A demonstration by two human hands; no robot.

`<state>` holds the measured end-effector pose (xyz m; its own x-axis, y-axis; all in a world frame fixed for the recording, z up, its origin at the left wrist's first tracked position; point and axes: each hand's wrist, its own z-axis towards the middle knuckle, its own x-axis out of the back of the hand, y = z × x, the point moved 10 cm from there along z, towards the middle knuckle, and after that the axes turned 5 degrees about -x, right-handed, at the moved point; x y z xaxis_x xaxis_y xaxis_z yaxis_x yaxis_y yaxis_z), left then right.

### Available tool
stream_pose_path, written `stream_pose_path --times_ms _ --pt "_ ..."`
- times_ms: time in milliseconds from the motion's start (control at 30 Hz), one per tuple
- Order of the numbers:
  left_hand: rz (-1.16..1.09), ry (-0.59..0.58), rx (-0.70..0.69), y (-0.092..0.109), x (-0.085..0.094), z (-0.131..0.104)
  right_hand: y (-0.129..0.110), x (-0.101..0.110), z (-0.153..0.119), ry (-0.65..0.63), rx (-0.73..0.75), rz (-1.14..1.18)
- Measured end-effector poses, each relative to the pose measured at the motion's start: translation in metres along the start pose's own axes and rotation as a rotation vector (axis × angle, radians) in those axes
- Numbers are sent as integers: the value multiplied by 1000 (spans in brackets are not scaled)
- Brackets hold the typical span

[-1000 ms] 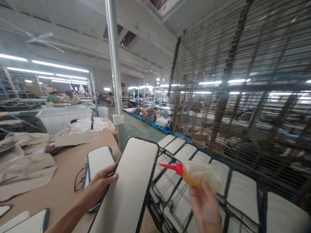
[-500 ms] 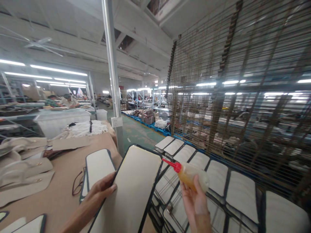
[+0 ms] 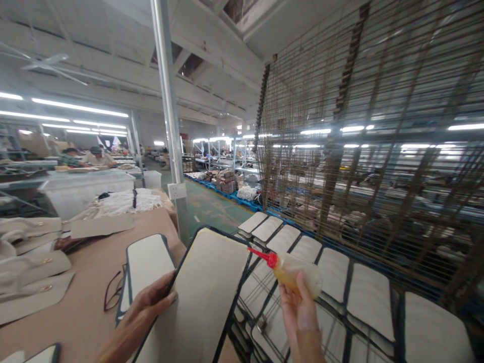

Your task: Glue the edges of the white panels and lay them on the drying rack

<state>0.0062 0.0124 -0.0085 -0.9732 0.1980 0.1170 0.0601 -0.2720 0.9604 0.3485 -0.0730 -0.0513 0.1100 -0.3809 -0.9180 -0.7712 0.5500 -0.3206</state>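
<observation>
My left hand (image 3: 157, 300) grips the left edge of a cream panel (image 3: 209, 287) with rounded corners and a dark border; the thumb lies on its face. The panel is tilted up before me, its lower end cut off by the frame. In my right hand (image 3: 300, 307) is a squeeze bottle (image 3: 298, 272) with amber liquid and a long red nozzle (image 3: 260, 255). The nozzle points left, its tip at the panel's upper right corner; whether it touches cannot be told. Behind my left hand, a similar panel (image 3: 147, 257) lies on the brown-covered table (image 3: 86, 287).
Eyeglasses (image 3: 113, 291) rest on the table near beige strapped pieces (image 3: 34, 262) and a white bundle (image 3: 128, 200). At right, a wire rack (image 3: 260, 322) holds rows of similar panels (image 3: 368, 297) under raised mesh shelves (image 3: 302, 126). A metal post (image 3: 166, 101) rises beyond the table.
The view has turned slightly right, so the surroundings sit further left. Both hands keep their holds, and the nozzle tip stays by the panel's upper right corner.
</observation>
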Motion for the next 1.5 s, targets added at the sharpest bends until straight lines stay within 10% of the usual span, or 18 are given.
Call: stream_pose_path --times_ms 767,1500 --pt "470 61 -329 19 -9 3 11 -31 -12 -88 116 -133" --pt "559 -1 -258 27 -33 3 -4 -60 -22 -160 289 -267"
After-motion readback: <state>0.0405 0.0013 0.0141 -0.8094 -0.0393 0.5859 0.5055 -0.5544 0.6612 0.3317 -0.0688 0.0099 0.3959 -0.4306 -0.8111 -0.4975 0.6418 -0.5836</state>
